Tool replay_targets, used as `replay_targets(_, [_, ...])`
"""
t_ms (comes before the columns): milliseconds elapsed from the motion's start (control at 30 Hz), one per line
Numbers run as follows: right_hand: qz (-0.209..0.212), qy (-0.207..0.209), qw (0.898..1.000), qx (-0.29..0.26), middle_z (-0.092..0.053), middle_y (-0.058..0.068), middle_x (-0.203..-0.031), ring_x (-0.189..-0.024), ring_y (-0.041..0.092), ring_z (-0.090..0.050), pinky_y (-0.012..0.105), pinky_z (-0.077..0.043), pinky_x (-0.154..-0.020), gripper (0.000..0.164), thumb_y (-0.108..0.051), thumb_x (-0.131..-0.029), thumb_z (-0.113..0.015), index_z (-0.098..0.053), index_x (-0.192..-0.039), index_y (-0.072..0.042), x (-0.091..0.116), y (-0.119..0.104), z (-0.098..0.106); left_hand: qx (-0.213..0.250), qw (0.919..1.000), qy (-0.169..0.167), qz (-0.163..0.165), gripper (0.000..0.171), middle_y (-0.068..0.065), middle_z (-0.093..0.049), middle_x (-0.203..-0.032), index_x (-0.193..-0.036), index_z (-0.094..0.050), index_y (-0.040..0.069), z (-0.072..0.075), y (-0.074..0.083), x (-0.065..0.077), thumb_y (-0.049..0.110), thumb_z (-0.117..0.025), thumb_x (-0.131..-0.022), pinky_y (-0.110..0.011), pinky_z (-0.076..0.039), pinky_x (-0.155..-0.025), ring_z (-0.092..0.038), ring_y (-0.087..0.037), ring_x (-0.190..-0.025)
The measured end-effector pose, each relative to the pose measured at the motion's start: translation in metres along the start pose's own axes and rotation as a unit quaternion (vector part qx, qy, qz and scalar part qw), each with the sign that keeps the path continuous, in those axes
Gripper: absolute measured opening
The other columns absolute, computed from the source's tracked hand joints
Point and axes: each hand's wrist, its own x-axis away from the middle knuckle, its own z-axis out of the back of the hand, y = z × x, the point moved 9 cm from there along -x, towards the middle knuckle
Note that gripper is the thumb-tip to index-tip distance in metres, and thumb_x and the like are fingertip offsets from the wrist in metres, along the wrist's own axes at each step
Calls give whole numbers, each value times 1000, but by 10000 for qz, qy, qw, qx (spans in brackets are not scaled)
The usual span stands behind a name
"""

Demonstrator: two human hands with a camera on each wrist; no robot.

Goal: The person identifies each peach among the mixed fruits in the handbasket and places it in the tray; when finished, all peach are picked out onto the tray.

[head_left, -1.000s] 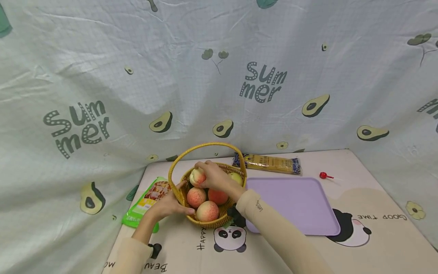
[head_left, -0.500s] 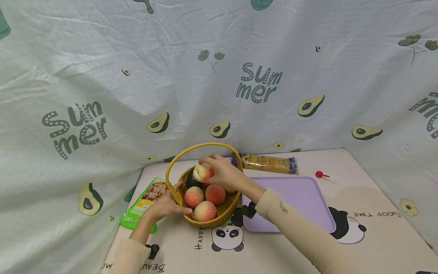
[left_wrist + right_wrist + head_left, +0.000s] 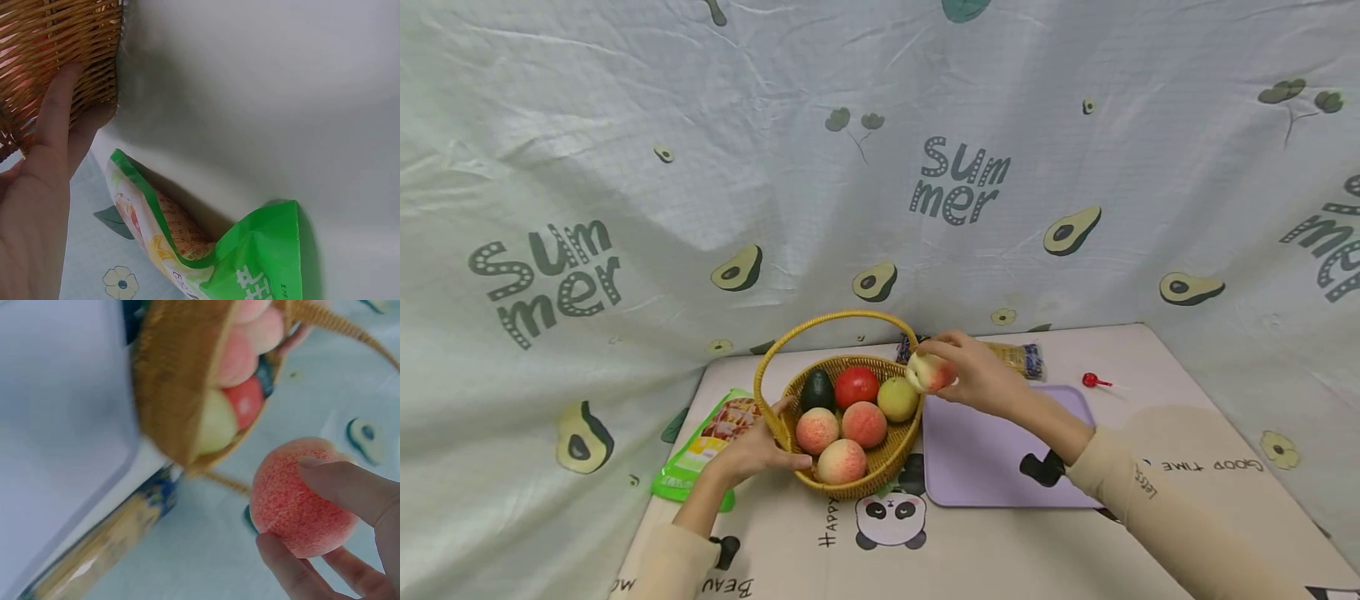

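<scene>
My right hand (image 3: 977, 375) grips a peach (image 3: 303, 500) between thumb and fingers, raised beside the right rim of a wicker basket (image 3: 880, 477). My left hand (image 3: 752, 450) rests against the basket's left end, its extended fingers (image 3: 57, 109) touching the outside of the weave. Inside the basket lie an avocado (image 3: 817, 391), a round red fruit (image 3: 857, 387), a yellow-green fruit (image 3: 897, 400) and three peaches, among them a front peach (image 3: 842, 462), a left peach (image 3: 817, 431) and a middle peach (image 3: 864, 425). The basket's handle (image 3: 835, 317) arches above them.
A lilac tray (image 3: 977, 467) lies right of the basket, under the right forearm. Behind it is a noodle packet (image 3: 1018, 358), partly covered by the right hand. A red lollipop (image 3: 1092, 380) lies further right. A green food bag (image 3: 259, 256) lies left of the basket.
My right hand has lifted the peach out from above the basket's middle and carried it right, past the rim. The left hand has stayed at the basket's left end.
</scene>
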Motion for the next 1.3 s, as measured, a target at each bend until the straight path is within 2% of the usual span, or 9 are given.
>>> replay_targets(133, [-230,-163,9991,327,-64,22,-128,-113,39,-64,54,-58,-94,61,-5,-77,-90,-68,-133,-11,9,26,-1,8,10000,11,26,120,-30,-21,-168,-166,-9,6,1,-1,1,25,-91,-81,-63,-30,-123,-28,-51,-154])
replay_targets(267, [-396,-326,9973,518,-65,24,-121,-104,38,-65,54,-57,-88,61,-6,-73,-91,-69,-130,-10,14,48,-10,49,10000,27,60,121,-30,-22,-168,-166,-9,6,0,-1,0,26,-92,-80,-63,-31,-123,-29,-50,-153])
replay_targets(533, [-704,-481,9961,219,-66,26,-116,-100,37,-64,51,-55,-82,55,-13,-72,-92,-70,-123,-8,18,80,-47,17,10000,62,48,119,-31,-23,-167,-166,-11,5,-2,0,1,23,-92,-81,-63,-33,-122,-30,-50,-153])
replay_targets(900, [-819,-377,9959,80,-72,18,-107,-100,36,-61,47,-54,-82,47,-18,-77,-90,-71,-118,-4,6,91,-80,54,9997,165,156,119,-29,-21,-168,-166,-13,9,1,-3,2,23,-93,-79,-64,-29,-123,-27,-50,-155])
replay_targets(1067, [-904,-402,9950,165,-70,23,-112,-100,38,-62,51,-55,-83,50,-17,-77,-89,-70,-121,-4,2,91,-87,93,9998,133,113,121,-28,-22,-169,-167,-12,9,-1,-3,0,25,-93,-78,-62,-29,-124,-27,-48,-155])
replay_targets(1300, [-1265,-582,9901,183,-61,28,-122,-103,44,-62,57,-57,-83,55,-18,-80,-88,-67,-129,-6,-1,92,-92,59,9998,143,144,121,-27,-22,-169,-166,-13,11,1,-4,-2,28,-94,-78,-63,-28,-124,-27,-48,-155])
